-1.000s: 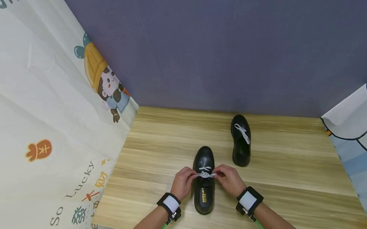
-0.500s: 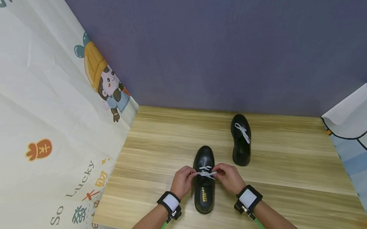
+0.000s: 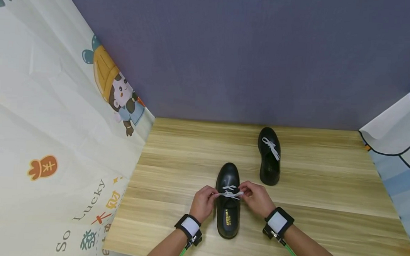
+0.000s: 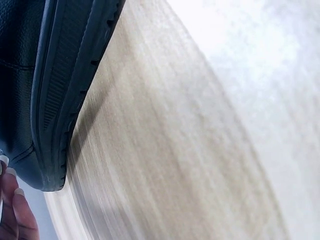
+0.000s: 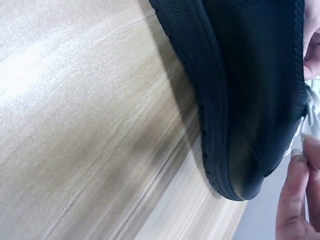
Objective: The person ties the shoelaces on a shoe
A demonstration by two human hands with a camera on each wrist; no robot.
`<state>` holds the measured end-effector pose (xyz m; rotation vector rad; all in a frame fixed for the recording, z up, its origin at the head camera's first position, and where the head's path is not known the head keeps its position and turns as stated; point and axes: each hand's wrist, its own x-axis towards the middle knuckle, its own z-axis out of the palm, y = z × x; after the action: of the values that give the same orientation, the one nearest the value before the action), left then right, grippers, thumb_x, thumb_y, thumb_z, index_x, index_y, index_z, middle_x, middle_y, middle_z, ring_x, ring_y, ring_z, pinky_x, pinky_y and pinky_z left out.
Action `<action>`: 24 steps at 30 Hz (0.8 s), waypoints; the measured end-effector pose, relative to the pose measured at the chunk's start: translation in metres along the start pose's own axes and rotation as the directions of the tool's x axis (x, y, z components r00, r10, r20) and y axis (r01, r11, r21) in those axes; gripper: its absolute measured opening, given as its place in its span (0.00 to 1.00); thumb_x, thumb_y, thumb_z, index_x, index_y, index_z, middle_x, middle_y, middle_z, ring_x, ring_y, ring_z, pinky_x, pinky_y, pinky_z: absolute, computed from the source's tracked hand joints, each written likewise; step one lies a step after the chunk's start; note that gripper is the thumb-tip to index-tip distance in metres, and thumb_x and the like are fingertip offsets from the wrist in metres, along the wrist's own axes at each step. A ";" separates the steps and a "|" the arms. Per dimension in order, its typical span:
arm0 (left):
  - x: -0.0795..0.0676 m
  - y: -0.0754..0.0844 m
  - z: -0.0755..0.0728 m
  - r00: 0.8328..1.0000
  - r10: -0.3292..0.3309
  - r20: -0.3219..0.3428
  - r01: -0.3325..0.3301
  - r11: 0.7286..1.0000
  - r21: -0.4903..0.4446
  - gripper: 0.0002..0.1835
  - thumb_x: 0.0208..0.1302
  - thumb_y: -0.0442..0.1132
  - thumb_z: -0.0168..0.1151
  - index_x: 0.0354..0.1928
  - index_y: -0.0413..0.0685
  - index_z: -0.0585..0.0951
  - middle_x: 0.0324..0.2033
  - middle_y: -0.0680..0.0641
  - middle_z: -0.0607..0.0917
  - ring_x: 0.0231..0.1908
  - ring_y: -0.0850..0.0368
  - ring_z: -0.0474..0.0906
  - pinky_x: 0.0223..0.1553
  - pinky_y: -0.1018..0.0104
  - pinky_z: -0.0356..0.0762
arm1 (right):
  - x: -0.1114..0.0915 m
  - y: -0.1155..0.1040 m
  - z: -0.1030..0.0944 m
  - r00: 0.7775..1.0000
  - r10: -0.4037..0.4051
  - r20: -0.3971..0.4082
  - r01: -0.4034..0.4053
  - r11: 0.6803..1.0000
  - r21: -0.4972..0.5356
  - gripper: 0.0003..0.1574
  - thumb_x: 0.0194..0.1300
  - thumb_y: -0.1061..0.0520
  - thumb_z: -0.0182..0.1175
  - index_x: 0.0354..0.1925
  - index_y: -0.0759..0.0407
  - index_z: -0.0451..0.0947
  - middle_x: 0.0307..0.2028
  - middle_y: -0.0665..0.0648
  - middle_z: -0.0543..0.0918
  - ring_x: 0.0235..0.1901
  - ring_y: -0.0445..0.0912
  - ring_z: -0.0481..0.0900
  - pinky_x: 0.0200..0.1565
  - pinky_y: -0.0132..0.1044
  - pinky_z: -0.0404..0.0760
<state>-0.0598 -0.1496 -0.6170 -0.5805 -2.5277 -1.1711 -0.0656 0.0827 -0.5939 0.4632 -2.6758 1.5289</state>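
A black leather shoe stands upright on the wooden tabletop, toe pointing away, with white laces across its tongue. The white shoelace is tied in a bow-like knot over the opening. On the shoe's left side my left hand pinches one lace end between thumb and forefinger. From the right, my right hand pinches the other side of the lace. Both wrist views show the shoe's dark side and sole; only fingertips appear at the left wrist view's edge, and right fingers beside the lace in the right wrist view.
A second black shoe, its white lace tied, stands farther back to the right. Behind the tabletop rises a blue-grey panel. Printed white cloth hangs on the left, with another printed cloth at right. Green cords trail from both wristbands.
Both hands stay at the lace with only slight movement. The right fingers have shifted a little, and more of the lace's right end now shows between them. The shoes keep their places.
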 end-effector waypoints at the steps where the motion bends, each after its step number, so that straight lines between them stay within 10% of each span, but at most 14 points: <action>1: 0.000 0.000 0.000 1.000 0.000 0.002 0.000 1.000 0.002 0.03 0.60 0.30 0.70 0.32 0.43 0.84 0.29 0.51 0.84 0.30 0.58 0.80 0.33 0.67 0.77 | 0.000 0.000 0.000 1.000 -0.002 -0.003 0.002 1.000 0.002 0.16 0.53 0.76 0.69 0.39 0.64 0.80 0.31 0.52 0.85 0.30 0.40 0.82 0.34 0.35 0.83; 18: 0.001 -0.002 -0.002 1.000 -0.006 0.023 0.006 1.000 -0.002 0.02 0.61 0.31 0.69 0.32 0.42 0.84 0.29 0.50 0.83 0.30 0.57 0.80 0.34 0.66 0.78 | -0.002 0.001 -0.001 1.000 -0.014 -0.015 0.014 1.000 0.016 0.16 0.54 0.75 0.70 0.41 0.67 0.79 0.32 0.55 0.85 0.30 0.41 0.82 0.34 0.35 0.83; 24: 0.000 0.000 -0.001 0.998 -0.048 0.046 0.049 0.999 -0.010 0.02 0.62 0.32 0.69 0.32 0.42 0.84 0.29 0.51 0.84 0.29 0.60 0.79 0.33 0.68 0.78 | -0.006 0.006 -0.002 0.990 -0.136 -0.029 0.134 0.989 -0.069 0.26 0.48 0.73 0.74 0.46 0.65 0.78 0.40 0.56 0.77 0.40 0.50 0.76 0.40 0.35 0.79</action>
<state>-0.0594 -0.1507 -0.6164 -0.5576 -2.5886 -1.2019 -0.0616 0.0884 -0.5992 0.5970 -2.6017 1.3936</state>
